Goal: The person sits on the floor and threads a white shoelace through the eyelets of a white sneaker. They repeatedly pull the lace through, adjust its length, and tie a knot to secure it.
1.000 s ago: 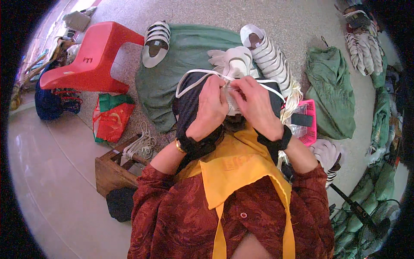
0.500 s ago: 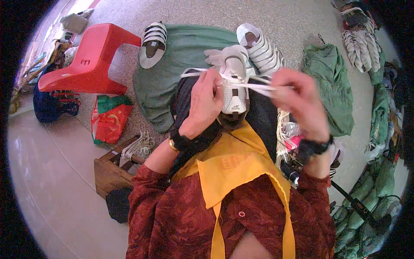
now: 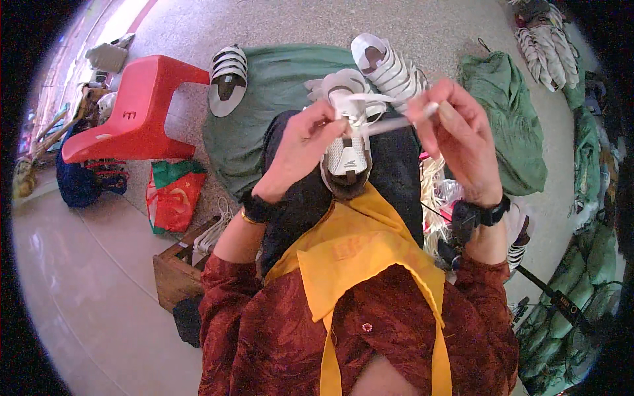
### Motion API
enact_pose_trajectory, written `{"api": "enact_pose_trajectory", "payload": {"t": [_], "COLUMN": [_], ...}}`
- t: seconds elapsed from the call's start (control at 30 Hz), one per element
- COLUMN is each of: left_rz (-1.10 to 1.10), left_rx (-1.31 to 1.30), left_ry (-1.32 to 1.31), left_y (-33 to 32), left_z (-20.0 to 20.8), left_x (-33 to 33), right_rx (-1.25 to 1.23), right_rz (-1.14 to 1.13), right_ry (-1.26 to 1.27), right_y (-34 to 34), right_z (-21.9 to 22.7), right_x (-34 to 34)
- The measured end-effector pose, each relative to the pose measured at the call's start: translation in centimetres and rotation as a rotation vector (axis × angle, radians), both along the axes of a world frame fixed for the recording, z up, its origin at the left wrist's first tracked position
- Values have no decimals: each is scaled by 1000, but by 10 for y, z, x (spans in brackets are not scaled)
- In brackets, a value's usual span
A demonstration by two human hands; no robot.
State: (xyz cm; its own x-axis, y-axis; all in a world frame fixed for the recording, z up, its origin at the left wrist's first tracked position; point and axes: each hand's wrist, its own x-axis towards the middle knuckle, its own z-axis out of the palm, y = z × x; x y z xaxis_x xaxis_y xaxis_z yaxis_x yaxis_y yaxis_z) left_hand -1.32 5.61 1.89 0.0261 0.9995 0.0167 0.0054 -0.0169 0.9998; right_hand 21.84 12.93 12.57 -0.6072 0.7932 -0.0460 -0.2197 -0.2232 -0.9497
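Two bare hands, one shoe in work. Item: white perforated shoe with dark heel lining (image 3: 348, 157), in the lap between the knees, heel toward the wearer. Left hand (image 3: 300, 148): fingers bunched narrow at the lacing area; whether they grip lace or upper cannot be told. Right hand (image 3: 459, 135): raised to the right, thumb and forefinger pinching a flat white shoelace (image 3: 389, 125) that runs back to the shoe; partly blurred.

Step in hand, by judgement: drawing lace through the shoe. Next move appears to call for a steady upper under the left fingers and an even pull, then a fresh pinch near the eyelets.

Containers: one brown wooden box (image 3: 175, 280), lower left, with looped white cords (image 3: 212, 234) at its far edge; deeper contents hidden. One red-and-green printed bag (image 3: 177, 198), slumped beyond the box, contents unseen. One green fabric sack (image 3: 505, 129), right, soft and creased; contents, if any, not visible.
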Motion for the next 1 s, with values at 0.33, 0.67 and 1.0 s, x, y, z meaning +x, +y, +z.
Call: {"api": "enact_pose_trajectory", "payload": {"t": [0.33, 0.67, 1.0], "left_rz": [424, 445, 258], "left_rx": [-265, -172, -104], "left_ry": [-104, 624, 582], "left_y": [-94, -81, 3], "left_z": [1, -10, -24], "left_x": [-140, -104, -13], "right_rx": [-449, 108, 405], "right_rz": [-601, -396, 43], "right_ry": [-17, -744, -715], "right_y": [29, 5, -6], "right_z": [-123, -144, -117], "right_x": [249, 160, 13]}}
